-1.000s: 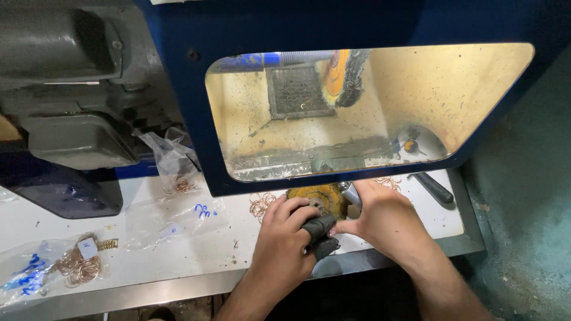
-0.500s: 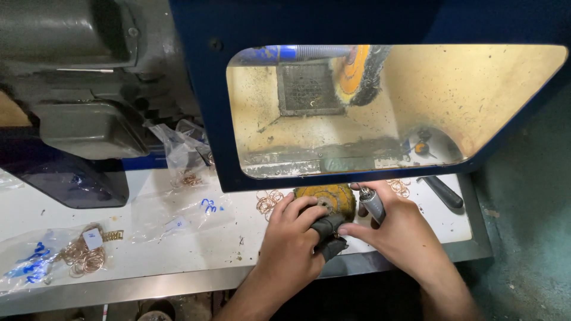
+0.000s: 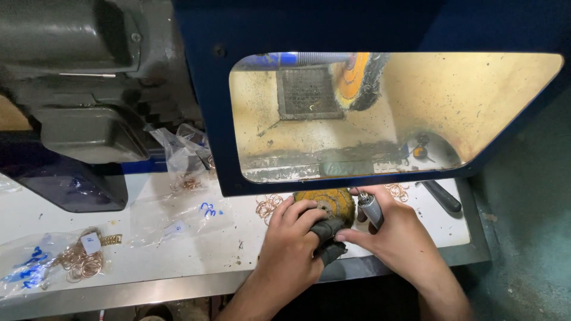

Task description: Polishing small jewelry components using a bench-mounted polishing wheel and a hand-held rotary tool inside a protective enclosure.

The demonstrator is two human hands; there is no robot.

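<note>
- While both hands meet at the lower centre of the frame, a round yellow buffing wheel lies on the white bench, just below the blue hood.
- The left hand curls over the wheel's near edge, fingers closed around a dark cloth-like wad; what that wad is, I cannot tell for sure.
- The right hand pinches a small silver chuck-like tool between thumb and forefinger, its tip touching the wheel's right side.
- The step in hand looks like fitting or adjusting the wheel's hub; any next move calls for a firm hold on the wheel and fine turning with the tool.
- Behind the hood's window, a mounted orange-and-yellow wheel hangs at upper centre.
- Copper-coloured rings lie just left of the hands; bagged rings sit at the lower left.
</note>
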